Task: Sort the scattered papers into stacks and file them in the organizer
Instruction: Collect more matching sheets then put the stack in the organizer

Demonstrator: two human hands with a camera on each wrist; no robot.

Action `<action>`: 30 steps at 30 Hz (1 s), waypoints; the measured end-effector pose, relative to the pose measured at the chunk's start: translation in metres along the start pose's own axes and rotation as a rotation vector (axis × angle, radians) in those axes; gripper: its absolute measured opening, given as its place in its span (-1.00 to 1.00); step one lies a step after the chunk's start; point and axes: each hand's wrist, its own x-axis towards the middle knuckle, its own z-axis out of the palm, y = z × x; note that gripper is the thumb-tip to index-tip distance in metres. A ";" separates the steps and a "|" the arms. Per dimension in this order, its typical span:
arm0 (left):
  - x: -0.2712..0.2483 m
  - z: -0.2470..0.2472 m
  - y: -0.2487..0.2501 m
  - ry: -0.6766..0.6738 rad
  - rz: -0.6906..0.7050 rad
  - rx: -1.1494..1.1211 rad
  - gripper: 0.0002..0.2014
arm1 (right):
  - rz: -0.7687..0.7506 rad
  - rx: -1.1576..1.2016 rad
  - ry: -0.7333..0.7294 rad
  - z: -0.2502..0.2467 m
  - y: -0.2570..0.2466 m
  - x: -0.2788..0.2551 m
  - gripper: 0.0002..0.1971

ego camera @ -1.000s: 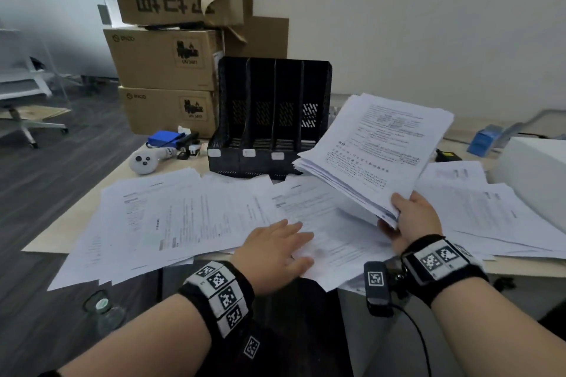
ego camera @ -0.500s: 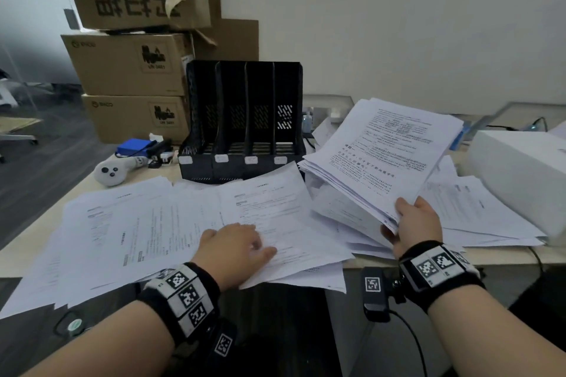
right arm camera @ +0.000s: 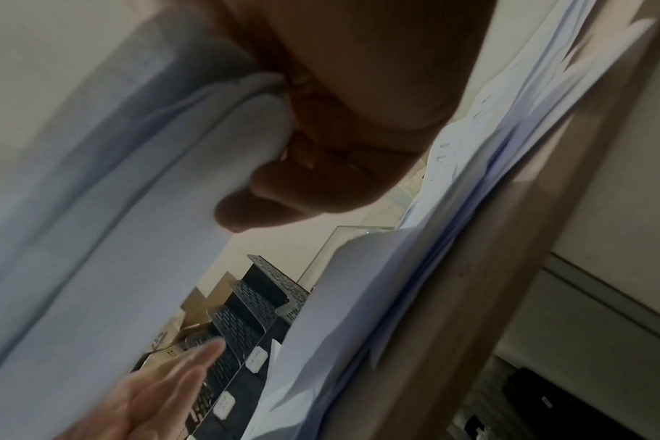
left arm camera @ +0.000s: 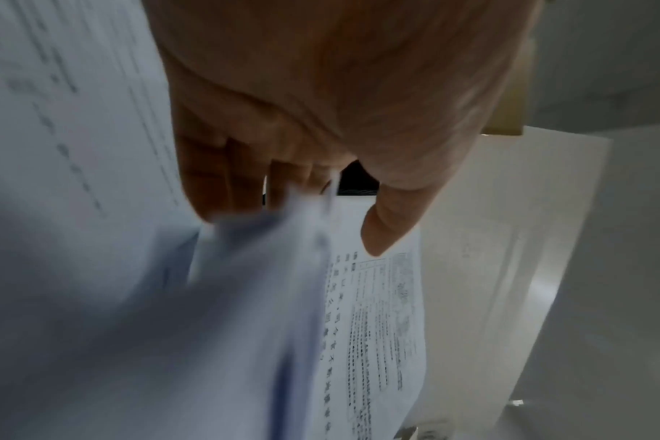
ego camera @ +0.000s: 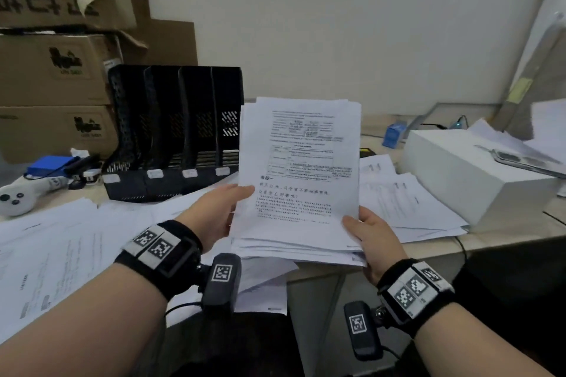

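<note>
I hold a thick stack of printed papers (ego camera: 300, 180) tilted up above the table's front edge. My left hand (ego camera: 242, 197) pinches its left edge, thumb on the top page and fingers behind. My right hand (ego camera: 360, 228) grips the lower right corner, fingers curled underneath. In the left wrist view my thumb lies on the printed page (left arm camera: 373, 327). The right wrist view shows the stack's underside (right arm camera: 132, 238). The black slotted organizer (ego camera: 171, 131) stands just behind and left of the stack, its slots showing no paper. Loose sheets (ego camera: 61, 242) cover the table to the left, more sheets (ego camera: 407, 208) to the right.
Cardboard boxes (ego camera: 55, 70) are piled behind the organizer. A white box (ego camera: 477, 168) sits at the right with sheets on top. A white controller (ego camera: 18, 196) and a blue item (ego camera: 49, 164) lie at the far left. A small blue box (ego camera: 395, 135) stands near the wall.
My left hand left the sheets on the table and took the stack's left edge. The stack swung from its slant at the right to straight in front of me.
</note>
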 end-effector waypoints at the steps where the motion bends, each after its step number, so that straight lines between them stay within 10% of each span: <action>1: 0.005 0.003 -0.002 -0.043 -0.015 -0.063 -0.70 | -0.002 -0.006 -0.013 -0.001 0.001 0.000 -0.76; 12: 0.029 0.011 0.033 0.135 0.384 0.022 -0.78 | -0.114 0.012 -0.057 0.016 -0.044 0.037 -0.72; 30: 0.041 -0.011 0.009 0.085 0.428 -0.072 -0.69 | -0.013 -0.106 -0.105 0.028 -0.009 0.046 -0.76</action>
